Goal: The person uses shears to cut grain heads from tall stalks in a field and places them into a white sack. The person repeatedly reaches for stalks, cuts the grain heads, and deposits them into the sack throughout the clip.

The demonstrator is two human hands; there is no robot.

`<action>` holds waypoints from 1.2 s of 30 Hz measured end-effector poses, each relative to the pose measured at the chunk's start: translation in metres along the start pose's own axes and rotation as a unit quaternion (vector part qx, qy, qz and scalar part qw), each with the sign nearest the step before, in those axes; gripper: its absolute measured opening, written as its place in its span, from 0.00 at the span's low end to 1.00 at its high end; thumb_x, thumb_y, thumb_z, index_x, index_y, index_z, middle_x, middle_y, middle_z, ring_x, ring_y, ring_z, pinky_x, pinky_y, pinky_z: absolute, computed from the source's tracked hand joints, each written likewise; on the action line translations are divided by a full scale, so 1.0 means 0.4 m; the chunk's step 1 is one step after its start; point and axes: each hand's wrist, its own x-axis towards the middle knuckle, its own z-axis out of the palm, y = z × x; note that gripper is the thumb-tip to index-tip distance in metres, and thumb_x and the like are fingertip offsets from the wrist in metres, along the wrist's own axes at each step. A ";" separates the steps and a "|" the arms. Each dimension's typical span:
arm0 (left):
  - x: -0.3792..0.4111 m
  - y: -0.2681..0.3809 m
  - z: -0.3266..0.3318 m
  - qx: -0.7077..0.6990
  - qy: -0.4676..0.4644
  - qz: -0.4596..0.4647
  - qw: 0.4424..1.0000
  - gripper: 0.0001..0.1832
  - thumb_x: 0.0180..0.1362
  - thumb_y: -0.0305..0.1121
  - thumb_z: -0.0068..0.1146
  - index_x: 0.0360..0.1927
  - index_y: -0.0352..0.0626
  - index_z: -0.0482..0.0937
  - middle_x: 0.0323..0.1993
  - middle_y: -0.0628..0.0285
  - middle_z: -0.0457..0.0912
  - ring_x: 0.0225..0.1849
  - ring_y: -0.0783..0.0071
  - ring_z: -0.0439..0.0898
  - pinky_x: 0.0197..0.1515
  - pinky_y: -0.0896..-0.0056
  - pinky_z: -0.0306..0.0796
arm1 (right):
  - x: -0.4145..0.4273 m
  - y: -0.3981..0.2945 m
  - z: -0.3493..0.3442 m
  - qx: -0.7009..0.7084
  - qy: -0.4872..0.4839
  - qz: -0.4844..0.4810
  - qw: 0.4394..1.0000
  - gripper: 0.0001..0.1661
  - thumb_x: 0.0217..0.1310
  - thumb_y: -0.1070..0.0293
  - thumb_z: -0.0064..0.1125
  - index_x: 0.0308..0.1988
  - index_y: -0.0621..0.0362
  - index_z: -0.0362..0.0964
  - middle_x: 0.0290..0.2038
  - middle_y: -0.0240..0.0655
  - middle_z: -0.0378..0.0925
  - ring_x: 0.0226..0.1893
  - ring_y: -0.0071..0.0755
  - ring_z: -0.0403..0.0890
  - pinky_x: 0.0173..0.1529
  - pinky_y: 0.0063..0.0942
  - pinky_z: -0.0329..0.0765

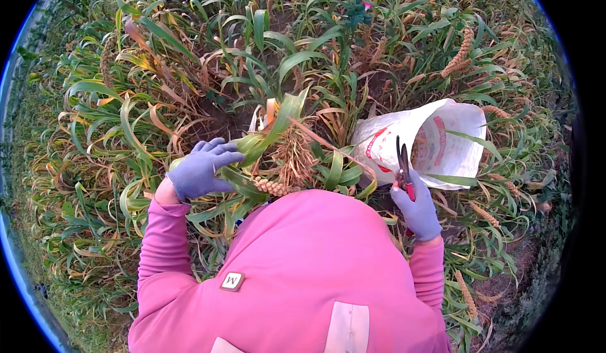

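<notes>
My left hand (201,169), in a grey-purple knit glove, has its fingers spread against a broad green leaf (255,145); whether it grips any leaf or stalk underneath is hidden. A seed head of foxtail millet (273,186) lies just right of that hand, close to my pink top. Beside it is a tuft of dry, brown leaves or roots (296,159). My right hand (417,208), gloved alike, is closed round the red handles of pruning shears (405,168), whose dark blades point up and look parted. Directly behind the shears, a white woven sack (454,144) leans with its mouth facing right.
Dense millet plants with green and yellowing leaves (303,61) surround me. Drooping seed heads hang at the upper right (459,52) and lower right (466,295). Bare soil (220,116) shows between stalks ahead. A long leaf (473,142) crosses the sack's mouth.
</notes>
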 end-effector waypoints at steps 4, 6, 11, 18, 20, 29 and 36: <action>0.052 0.134 0.106 0.070 -0.013 0.079 0.994 0.28 0.46 0.39 0.67 0.53 0.53 0.76 0.49 0.59 0.78 0.56 0.57 0.74 0.64 0.47 0.60 | 0.005 -0.066 0.017 -0.025 -0.059 -0.008 0.998 0.17 0.57 0.63 0.61 0.42 0.62 0.67 0.30 0.32 0.71 0.30 0.23 0.71 0.39 0.24 0.71; 0.075 0.140 0.141 0.084 0.003 0.042 0.996 0.22 0.47 0.38 0.64 0.48 0.51 0.77 0.40 0.60 0.80 0.48 0.58 0.78 0.59 0.52 0.65 | 0.017 -0.087 0.026 -0.063 -0.072 -0.058 0.994 0.18 0.57 0.62 0.61 0.41 0.62 0.67 0.30 0.33 0.71 0.31 0.26 0.71 0.40 0.26 0.71; 0.071 0.086 0.015 -0.216 0.194 -0.118 0.950 0.12 0.56 0.31 0.59 0.44 0.43 0.78 0.34 0.64 0.81 0.41 0.75 0.78 0.50 0.70 0.70 | 0.042 -0.142 0.048 -0.100 -0.122 -0.076 0.985 0.20 0.56 0.59 0.62 0.43 0.60 0.68 0.32 0.37 0.71 0.32 0.34 0.73 0.40 0.31 0.72; 0.098 0.025 -0.126 -0.322 0.221 -0.131 0.911 0.12 0.60 0.33 0.59 0.43 0.36 0.78 0.35 0.67 0.80 0.39 0.81 0.76 0.46 0.76 0.70 | 0.113 -0.166 0.183 -0.327 -0.154 -0.282 0.889 0.33 0.53 0.47 0.64 0.48 0.60 0.66 0.38 0.45 0.73 0.40 0.50 0.78 0.44 0.43 0.73; 0.115 -0.020 -0.134 -0.239 0.222 -0.106 0.939 0.12 0.58 0.34 0.63 0.39 0.34 0.79 0.32 0.67 0.80 0.35 0.82 0.75 0.41 0.75 0.70 | 0.139 -0.184 0.228 -0.368 -0.143 -0.298 0.869 0.33 0.53 0.46 0.64 0.48 0.60 0.66 0.38 0.45 0.73 0.41 0.49 0.77 0.46 0.42 0.72; 0.169 0.042 -0.177 -0.237 0.109 -0.064 0.963 0.13 0.56 0.35 0.64 0.37 0.34 0.79 0.24 0.65 0.78 0.28 0.82 0.72 0.35 0.73 0.69 | 0.263 -0.196 0.398 -0.465 -0.113 -0.330 0.814 0.33 0.51 0.43 0.64 0.44 0.58 0.67 0.39 0.44 0.74 0.41 0.46 0.77 0.48 0.40 0.71; 0.240 0.070 -0.156 -0.303 0.081 -0.045 0.948 0.14 0.58 0.35 0.62 0.40 0.34 0.80 0.25 0.67 0.78 0.29 0.86 0.70 0.34 0.74 0.69 | 0.271 -0.192 0.449 -0.438 -0.158 -0.301 0.832 0.27 0.53 0.45 0.63 0.41 0.57 0.71 0.36 0.44 0.77 0.38 0.47 0.80 0.45 0.40 0.74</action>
